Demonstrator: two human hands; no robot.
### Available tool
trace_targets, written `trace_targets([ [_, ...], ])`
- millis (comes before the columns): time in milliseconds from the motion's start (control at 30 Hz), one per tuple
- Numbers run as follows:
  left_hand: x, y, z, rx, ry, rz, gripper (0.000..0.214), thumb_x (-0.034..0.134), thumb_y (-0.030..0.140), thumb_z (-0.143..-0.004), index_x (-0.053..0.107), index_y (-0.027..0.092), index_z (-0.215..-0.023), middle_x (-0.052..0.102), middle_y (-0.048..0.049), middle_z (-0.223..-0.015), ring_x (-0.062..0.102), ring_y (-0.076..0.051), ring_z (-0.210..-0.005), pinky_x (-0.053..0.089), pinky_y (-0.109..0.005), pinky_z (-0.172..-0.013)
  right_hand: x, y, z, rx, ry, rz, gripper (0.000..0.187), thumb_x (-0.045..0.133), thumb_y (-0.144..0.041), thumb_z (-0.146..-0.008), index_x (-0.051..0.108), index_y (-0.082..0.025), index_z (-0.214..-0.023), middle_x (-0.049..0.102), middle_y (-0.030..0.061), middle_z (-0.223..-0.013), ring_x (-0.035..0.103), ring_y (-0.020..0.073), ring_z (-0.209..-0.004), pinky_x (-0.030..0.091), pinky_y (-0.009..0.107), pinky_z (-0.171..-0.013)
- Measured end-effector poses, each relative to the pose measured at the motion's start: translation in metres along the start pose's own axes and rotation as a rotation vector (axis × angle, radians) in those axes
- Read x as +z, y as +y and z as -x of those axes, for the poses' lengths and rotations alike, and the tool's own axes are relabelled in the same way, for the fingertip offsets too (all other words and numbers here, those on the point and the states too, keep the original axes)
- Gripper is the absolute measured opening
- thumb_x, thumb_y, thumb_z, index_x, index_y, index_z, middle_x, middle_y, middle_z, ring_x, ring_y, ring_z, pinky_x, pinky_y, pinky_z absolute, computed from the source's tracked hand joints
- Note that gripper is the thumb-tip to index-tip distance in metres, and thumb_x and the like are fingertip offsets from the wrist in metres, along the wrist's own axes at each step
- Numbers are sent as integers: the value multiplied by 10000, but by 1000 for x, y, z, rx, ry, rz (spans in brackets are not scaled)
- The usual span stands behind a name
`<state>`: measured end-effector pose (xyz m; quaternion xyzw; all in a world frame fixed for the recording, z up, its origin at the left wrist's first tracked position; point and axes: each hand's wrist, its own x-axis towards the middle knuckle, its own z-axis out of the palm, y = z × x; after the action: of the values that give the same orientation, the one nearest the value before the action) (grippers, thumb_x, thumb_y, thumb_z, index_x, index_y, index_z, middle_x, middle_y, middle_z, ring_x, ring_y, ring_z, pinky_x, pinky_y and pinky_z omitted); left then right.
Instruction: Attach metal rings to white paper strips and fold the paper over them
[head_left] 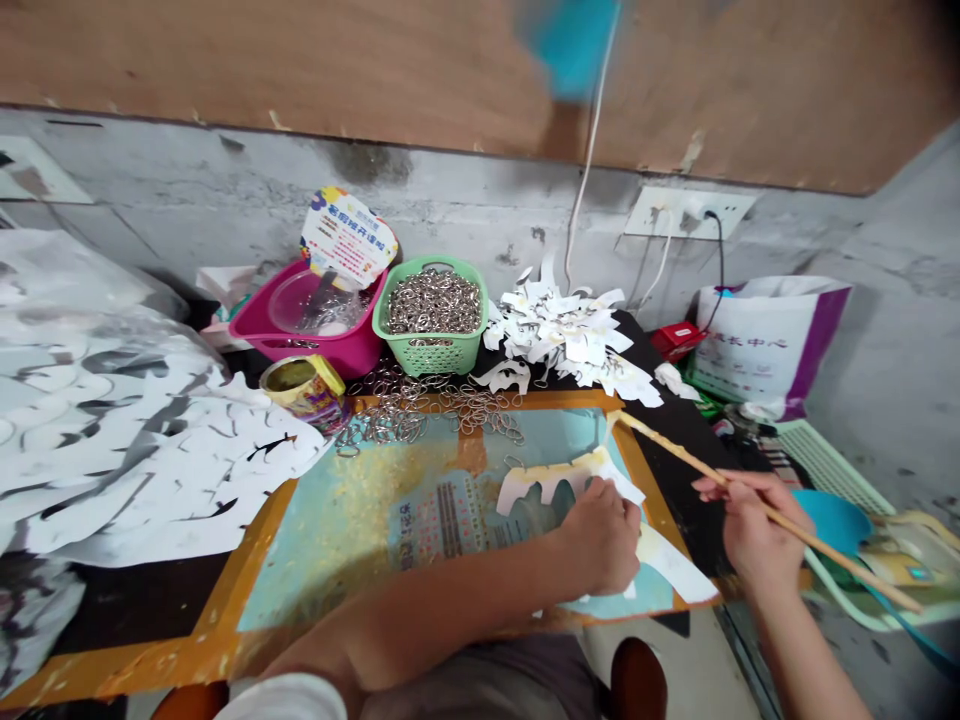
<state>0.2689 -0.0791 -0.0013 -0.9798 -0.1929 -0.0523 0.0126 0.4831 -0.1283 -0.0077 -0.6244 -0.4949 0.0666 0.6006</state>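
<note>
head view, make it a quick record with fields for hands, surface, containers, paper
left hand: on a scalloped white paper cut-out
right hand: gripping a wooden stick, tip at the blue sheet's far right corner
surface: blue sheet bordered with brown tape
containers: green basket of metal rings, pink basket with printed card, open can
loose rings: in front of the green basket
paper: cut-out heap right of the green basket, white sheets far left

Rough grey wall (480,205) with white sockets (684,216) beyond the left fingers (609,500), brown board (337,70) higher, pale floor (705,655) below.
</note>
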Motion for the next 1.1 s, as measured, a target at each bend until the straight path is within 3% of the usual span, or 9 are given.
trace_targets([
  [233, 0, -1, -8, 17, 69, 27, 427, 466, 337, -909, 540, 34, -1201, 610, -219, -1137, 569, -311, -1042, 403, -448, -904, 15, -6, -9, -104, 192, -182, 266, 625, -379, -885, 648, -195, -1076, 717, 90, -996, 663, 208, -764, 557, 397, -749],
  [300, -1, -1, -7, 16, 91, 76, 384, 478, 325, -906, 553, 43, -1156, 610, -184, -1051, 576, -283, -948, 424, -432, -860, 13, -4, -14, -112, 115, -169, 275, 593, -389, -913, 653, -194, -1099, 703, 111, -1095, 669, 206, -785, 562, 401, -762],
  [400, -8, -9, 2, 64, 136, 110, 231, 460, 231, -926, 580, 75, -1049, 598, -127, -930, 570, -249, -855, 438, -406, -816, 5, 3, -15, -95, -125, -13, 247, 581, -371, -936, 662, -205, -1100, 667, 123, -1233, 692, 203, -798, 571, 398, -787],
  [467, -14, -26, 15, 80, 160, 123, 157, 471, 161, -920, 595, 110, -1003, 598, -113, -931, 572, -247, -894, 449, -391, -815, -1, 11, -13, -108, -262, 123, 236, 619, -368, -916, 666, -221, -1095, 648, 112, -1283, 704, 220, -868, 568, 402, -843],
  [533, -20, -55, 31, -22, 108, 167, 139, 538, 108, -871, 620, 123, -983, 619, -117, -981, 579, -254, -943, 469, -378, -820, -7, 19, -9, -125, -338, 229, 250, 639, -382, -903, 666, -232, -1102, 644, 101, -1295, 696, 243, -965, 552, 408, -907],
  [600, -23, -92, 47, -169, 55, 229, 195, 542, 25, -835, 649, 132, -958, 636, -114, -1040, 591, -239, -966, 484, -357, -848, -13, 26, -6, -126, -362, 286, 273, 629, -403, -908, 661, -237, -1122, 644, 97, -1299, 683, 256, -1023, 537, 411, -944],
  [733, -18, -151, 71, -215, -1, 273, 121, 600, 82, -868, 689, 158, -896, 657, -86, -1070, 610, -215, -1015, 496, -313, -881, -23, 38, 1, -92, -313, 299, 304, 611, -433, -914, 662, -238, -1141, 648, 96, -1298, 684, 254, -1002, 523, 416, -972],
  [900, -11, -162, 73, -240, -34, 295, 113, 575, 140, -916, 672, 154, -859, 666, -81, -1014, 624, -200, -965, 498, -288, -849, -25, 48, 12, -43, -215, 242, 321, 602, -429, -922, 652, -230, -1169, 655, 104, -1293, 689, 238, -909, 551, 435, -911],
  [1100, -20, -173, 45, -270, -29, 305, 176, 482, 88, -912, 649, 137, -937, 684, -96, -948, 634, -221, -870, 485, -305, -764, -25, 51, 18, -78, -144, 213, 277, 602, -394, -927, 672, -213, -1125, 665, 120, -1270, 684, 266, -1000, 550, 442, -910],
])
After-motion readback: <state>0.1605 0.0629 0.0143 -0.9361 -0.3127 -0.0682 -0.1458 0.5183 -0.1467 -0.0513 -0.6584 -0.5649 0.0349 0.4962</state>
